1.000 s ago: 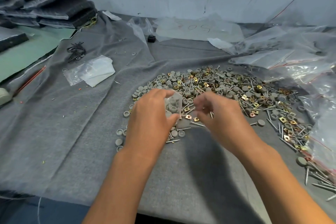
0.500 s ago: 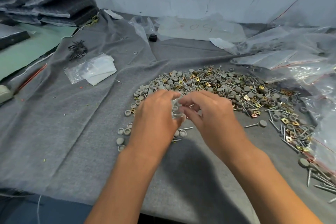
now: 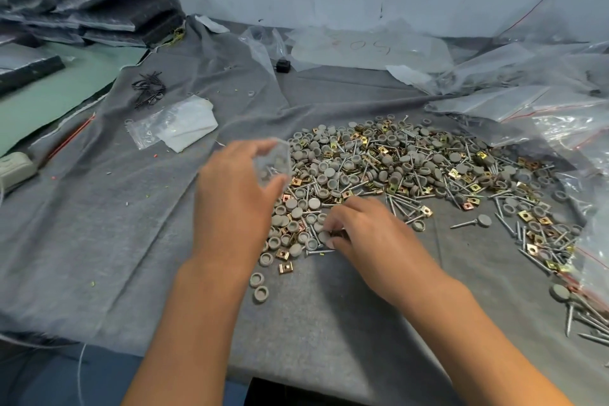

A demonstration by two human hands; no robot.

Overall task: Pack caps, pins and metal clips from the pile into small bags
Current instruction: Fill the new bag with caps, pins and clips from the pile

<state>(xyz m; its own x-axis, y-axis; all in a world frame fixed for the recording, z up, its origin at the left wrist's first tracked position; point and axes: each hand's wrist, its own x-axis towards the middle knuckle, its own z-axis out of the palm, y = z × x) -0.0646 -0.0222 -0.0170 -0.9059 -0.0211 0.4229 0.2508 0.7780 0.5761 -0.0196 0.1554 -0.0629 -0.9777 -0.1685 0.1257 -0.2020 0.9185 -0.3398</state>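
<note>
Hands have parted: left hand (image 3: 235, 198) lifted the small bag (image 3: 273, 163) up-left, right hand (image 3: 369, 237) dropped to the pile (image 3: 412, 175).
Blurred clear bag, pinched between left thumb and fingers, shows grey caps inside; right fingertips (image 3: 329, 241), curled, pinch a cap and pin at the pile's near edge, centre frame, contents partly hidden.

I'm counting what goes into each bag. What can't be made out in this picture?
- Contents of the small bag in the left hand: head view, blurred, no count possible.
- What the right hand pinches: its curled fingers hide it.
- Pile, right side: under clear bags.
</note>
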